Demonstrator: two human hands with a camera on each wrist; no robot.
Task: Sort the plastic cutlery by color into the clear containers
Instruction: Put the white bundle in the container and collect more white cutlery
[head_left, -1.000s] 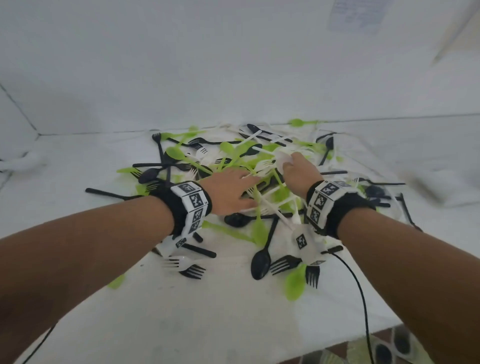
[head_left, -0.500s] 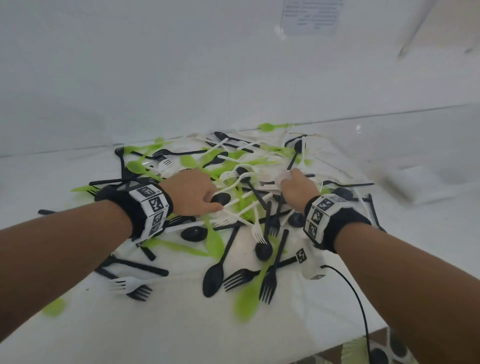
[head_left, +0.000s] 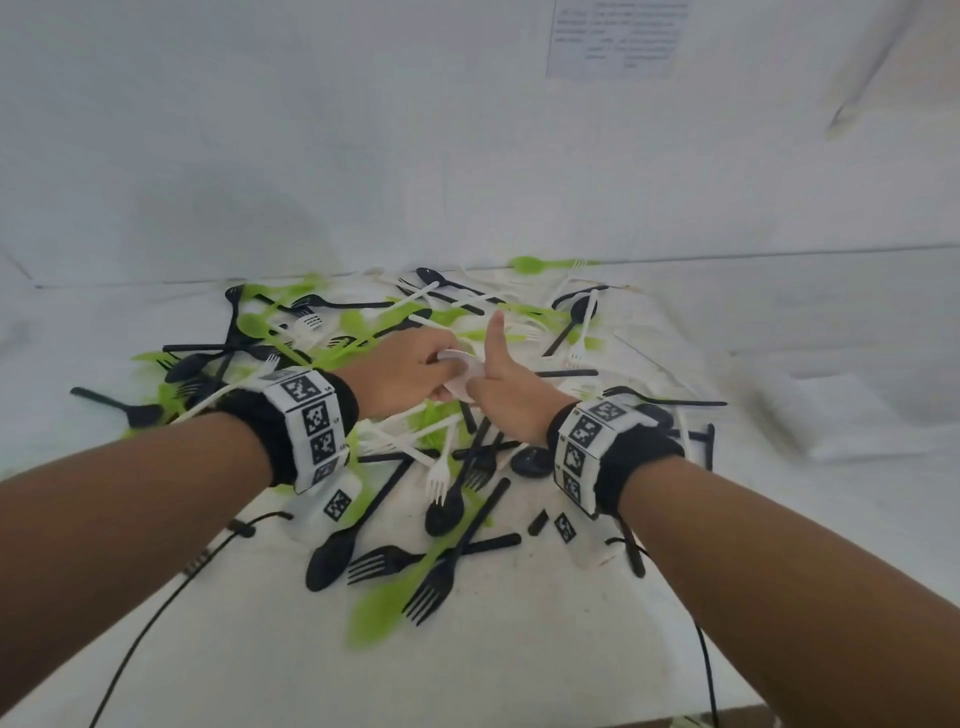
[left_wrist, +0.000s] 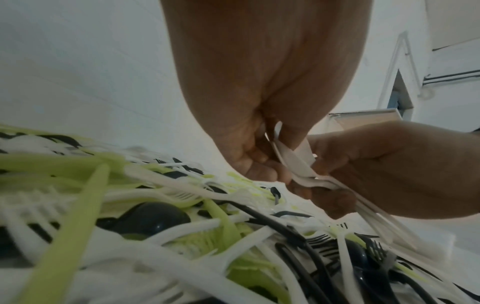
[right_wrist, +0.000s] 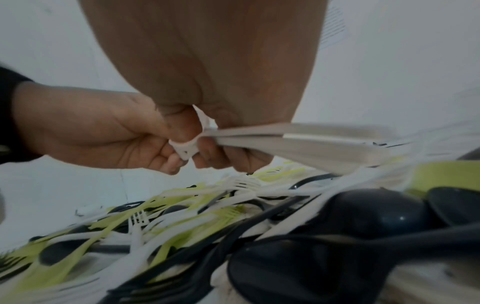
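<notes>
A tangled pile of green, black and white plastic cutlery (head_left: 415, 415) covers the white table (head_left: 519, 649). Just above the pile, my two hands meet on a small bundle of white cutlery (head_left: 462, 374). My left hand (head_left: 441, 371) pinches the bowl ends (left_wrist: 293, 162). My right hand (head_left: 483, 387) grips the same bundle, thumb raised, with the handles (right_wrist: 298, 142) running out past its fingers (right_wrist: 223, 158). A black spoon (head_left: 330, 558), black forks (head_left: 428, 590) and a green spoon (head_left: 379, 608) lie nearest me. No clear container shows plainly.
A white wall (head_left: 363, 156) rises right behind the pile, with a printed sheet (head_left: 615, 36) on it. Black cables (head_left: 156, 618) trail from both wrists over the table's front. The table's front edge (head_left: 727, 714) is at bottom right. A pale blurred shape (head_left: 841, 415) lies on the right.
My left hand has lifted off the pile and moved right to join the right hand. Both now hold the white bundle above the pile; the right thumb has come up.
</notes>
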